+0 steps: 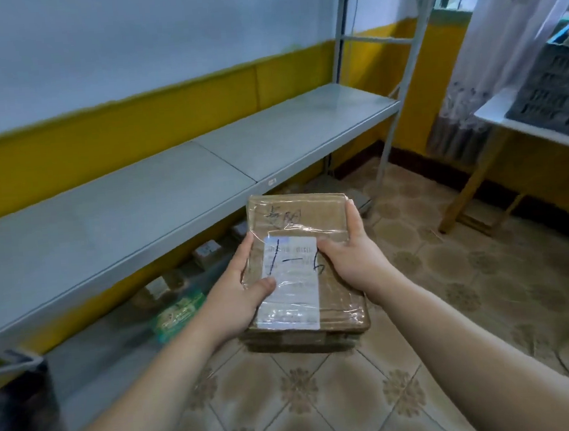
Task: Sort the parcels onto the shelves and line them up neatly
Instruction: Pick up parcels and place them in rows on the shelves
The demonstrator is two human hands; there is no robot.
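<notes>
Both hands hold one brown cardboard parcel (pixel 303 268) in the air above the tiled floor (pixel 327 400), just near of the grey metal shelf (pixel 121 209) that runs from the left toward the far right. The parcel is wrapped in clear tape and carries a white shipping label (pixel 290 283) with "1-6" written on it in dark marker; more handwriting sits on the bare cardboard at its far end. The left hand (pixel 240 296) clasps the parcel's left edge, thumb pressed flat on the label and fingers tucked underneath. The right hand (pixel 350 257) clasps the right edge, thumb on top by the label's corner, fingers wrapped along the side. A lower shelf level beneath holds small boxes (pixel 207 253) and a green packet (pixel 178 312), all blurred. At far right a dark plastic crate (pixel 554 88) rests on a white table (pixel 494 116).
</notes>
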